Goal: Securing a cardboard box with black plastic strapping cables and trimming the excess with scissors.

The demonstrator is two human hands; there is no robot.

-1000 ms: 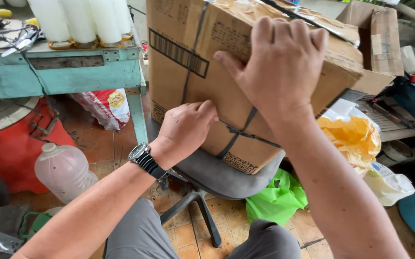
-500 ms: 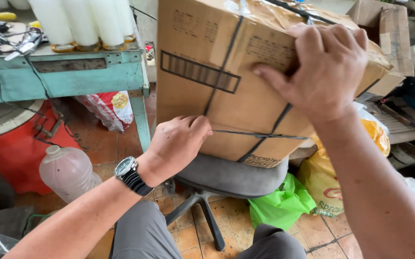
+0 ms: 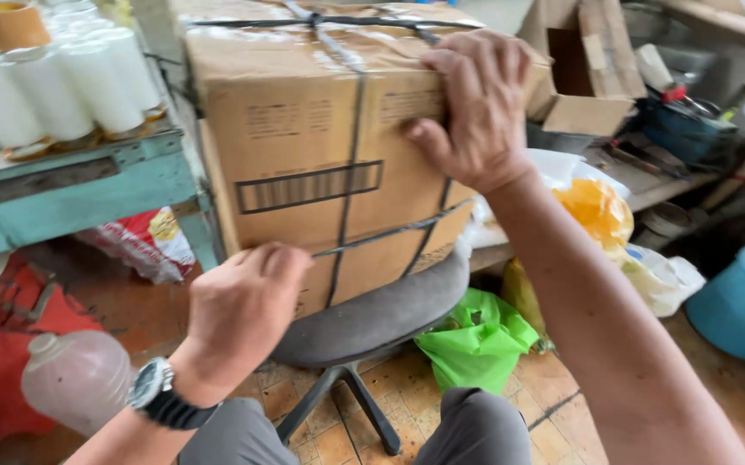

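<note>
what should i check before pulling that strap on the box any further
1. Box seated on chair: the cardboard box rests on the grey chair seat but overhangs its left side: not ok.
2. Steadying hand: right hand is pressed on the box's upper right edge: ok.
3. Grip on strap: left hand is closed at the horizontal black strap at the box's lower front: ok.
4. Strap condition: it runs taut across the front with no visible break: ok.
5. Tool in the left hand: hidden by the fingers: cannot tell.
6. Room on the left: the green table with white rolls stands close beside the box: not ok.
</note>
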